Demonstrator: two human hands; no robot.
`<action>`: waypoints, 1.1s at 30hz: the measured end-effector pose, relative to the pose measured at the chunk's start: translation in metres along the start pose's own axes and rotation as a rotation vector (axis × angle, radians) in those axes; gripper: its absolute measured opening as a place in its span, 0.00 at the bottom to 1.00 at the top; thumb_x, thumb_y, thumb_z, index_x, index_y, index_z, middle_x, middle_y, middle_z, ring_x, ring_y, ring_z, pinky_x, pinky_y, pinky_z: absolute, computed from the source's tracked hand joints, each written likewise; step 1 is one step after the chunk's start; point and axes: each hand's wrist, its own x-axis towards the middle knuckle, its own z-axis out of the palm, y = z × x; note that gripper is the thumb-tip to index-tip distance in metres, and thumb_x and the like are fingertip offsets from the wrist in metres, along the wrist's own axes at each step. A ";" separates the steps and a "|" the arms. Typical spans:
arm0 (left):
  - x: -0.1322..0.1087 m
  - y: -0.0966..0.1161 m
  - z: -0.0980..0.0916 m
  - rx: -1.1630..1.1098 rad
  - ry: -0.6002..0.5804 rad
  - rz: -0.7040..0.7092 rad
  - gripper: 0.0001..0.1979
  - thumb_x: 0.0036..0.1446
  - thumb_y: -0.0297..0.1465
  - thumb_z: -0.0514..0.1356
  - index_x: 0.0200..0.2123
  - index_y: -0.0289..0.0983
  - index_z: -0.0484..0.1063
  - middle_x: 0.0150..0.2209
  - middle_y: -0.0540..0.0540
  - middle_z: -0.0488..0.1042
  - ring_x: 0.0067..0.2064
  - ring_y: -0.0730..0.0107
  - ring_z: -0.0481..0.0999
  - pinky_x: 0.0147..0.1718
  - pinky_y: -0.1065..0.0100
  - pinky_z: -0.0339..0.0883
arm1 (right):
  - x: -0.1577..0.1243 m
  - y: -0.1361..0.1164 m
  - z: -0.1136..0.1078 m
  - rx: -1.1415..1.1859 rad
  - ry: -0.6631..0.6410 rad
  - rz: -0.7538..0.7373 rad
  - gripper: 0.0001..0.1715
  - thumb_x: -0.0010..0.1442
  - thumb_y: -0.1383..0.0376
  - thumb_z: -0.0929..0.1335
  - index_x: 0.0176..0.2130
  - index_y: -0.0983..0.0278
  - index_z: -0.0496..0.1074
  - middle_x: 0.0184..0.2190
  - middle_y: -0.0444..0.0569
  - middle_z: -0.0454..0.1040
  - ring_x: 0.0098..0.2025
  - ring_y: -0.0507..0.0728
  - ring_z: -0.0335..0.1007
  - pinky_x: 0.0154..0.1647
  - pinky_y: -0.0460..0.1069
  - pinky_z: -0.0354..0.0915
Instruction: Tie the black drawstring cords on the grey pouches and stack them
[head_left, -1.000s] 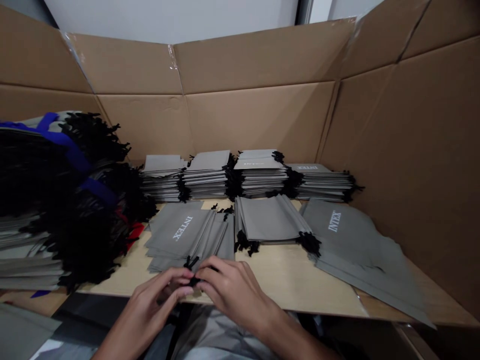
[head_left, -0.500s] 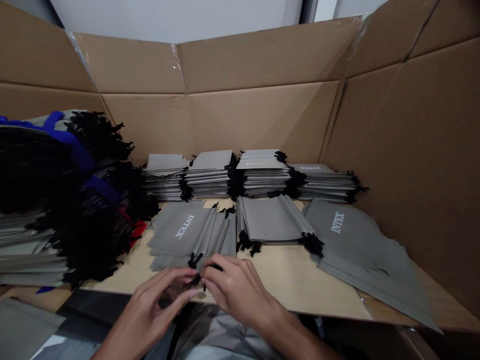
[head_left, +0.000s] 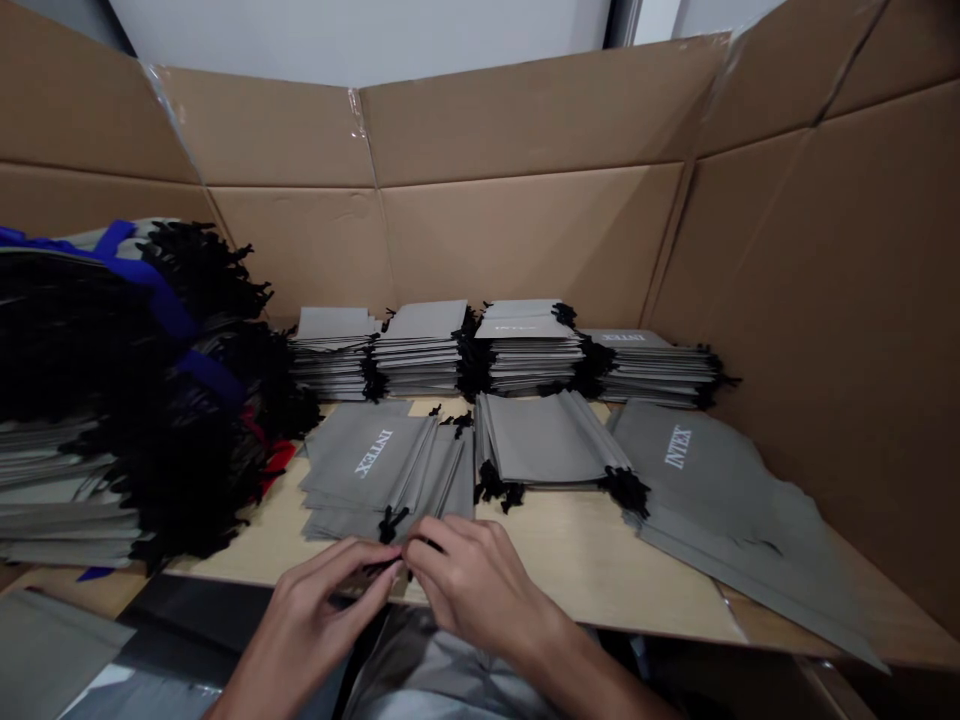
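My left hand (head_left: 322,610) and my right hand (head_left: 469,585) meet at the near edge of the wooden board (head_left: 570,560). Both pinch a thin black drawstring (head_left: 394,568) between their fingertips. The cord belongs to a grey pouch (head_left: 420,660) that hangs over my lap, mostly hidden under my wrists. Just beyond my fingers lies a low pile of grey INTEX pouches (head_left: 375,465) with a black cord knot (head_left: 390,522) at its near edge.
A row of stacked grey pouches (head_left: 510,350) lines the back cardboard wall (head_left: 525,220). More pouches lie mid-board (head_left: 547,445) and spread at right (head_left: 720,490). A tall heap with black cords and blue straps (head_left: 127,390) fills the left.
The two hands stay together on the cord, with only small finger movements. The view has shifted slightly.
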 end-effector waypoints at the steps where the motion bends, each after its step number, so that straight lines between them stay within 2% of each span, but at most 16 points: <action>1: 0.000 0.000 0.000 0.000 0.005 0.001 0.05 0.68 0.31 0.69 0.44 0.44 0.87 0.34 0.52 0.87 0.32 0.70 0.88 0.34 0.80 0.81 | 0.000 0.000 0.000 0.008 0.000 0.002 0.05 0.74 0.69 0.69 0.44 0.58 0.73 0.45 0.42 0.82 0.37 0.55 0.76 0.31 0.53 0.59; 5: -0.003 -0.003 -0.003 0.006 -0.014 -0.007 0.08 0.68 0.33 0.69 0.48 0.46 0.87 0.36 0.52 0.87 0.32 0.71 0.88 0.35 0.80 0.81 | 0.000 -0.001 -0.002 0.048 0.011 0.026 0.05 0.75 0.69 0.68 0.44 0.58 0.72 0.44 0.42 0.82 0.38 0.55 0.76 0.32 0.52 0.59; 8: -0.005 -0.007 -0.008 -0.003 -0.042 -0.079 0.10 0.68 0.36 0.71 0.51 0.47 0.87 0.39 0.51 0.88 0.35 0.68 0.89 0.37 0.78 0.82 | 0.001 0.000 -0.004 0.063 0.025 0.037 0.05 0.76 0.67 0.68 0.44 0.59 0.73 0.43 0.42 0.81 0.38 0.55 0.77 0.33 0.52 0.59; 16: 0.000 -0.004 -0.016 -0.068 0.000 -0.129 0.07 0.65 0.37 0.72 0.45 0.46 0.89 0.39 0.51 0.91 0.34 0.67 0.91 0.36 0.79 0.83 | 0.002 0.000 -0.004 0.072 0.066 0.049 0.06 0.76 0.67 0.68 0.43 0.59 0.73 0.42 0.42 0.81 0.36 0.55 0.76 0.31 0.52 0.57; 24: -0.009 -0.018 -0.022 -0.055 -0.067 -0.180 0.08 0.67 0.38 0.70 0.47 0.46 0.87 0.40 0.51 0.90 0.36 0.67 0.91 0.38 0.79 0.83 | 0.002 -0.001 -0.006 0.075 0.061 0.060 0.05 0.76 0.68 0.68 0.43 0.59 0.73 0.43 0.43 0.82 0.37 0.55 0.77 0.32 0.52 0.58; 29: -0.007 -0.011 -0.012 -0.026 -0.080 -0.123 0.13 0.67 0.38 0.71 0.53 0.46 0.86 0.47 0.47 0.90 0.42 0.62 0.92 0.43 0.74 0.85 | 0.002 -0.002 -0.004 0.065 0.065 0.038 0.07 0.78 0.67 0.68 0.44 0.59 0.74 0.42 0.43 0.82 0.37 0.55 0.77 0.32 0.52 0.59; 33: -0.005 -0.009 0.001 -0.020 -0.010 -0.077 0.10 0.67 0.39 0.71 0.50 0.46 0.88 0.44 0.48 0.90 0.42 0.62 0.92 0.43 0.74 0.84 | 0.001 -0.002 -0.001 0.039 0.059 0.016 0.06 0.77 0.66 0.69 0.43 0.59 0.73 0.42 0.42 0.82 0.37 0.55 0.77 0.32 0.52 0.59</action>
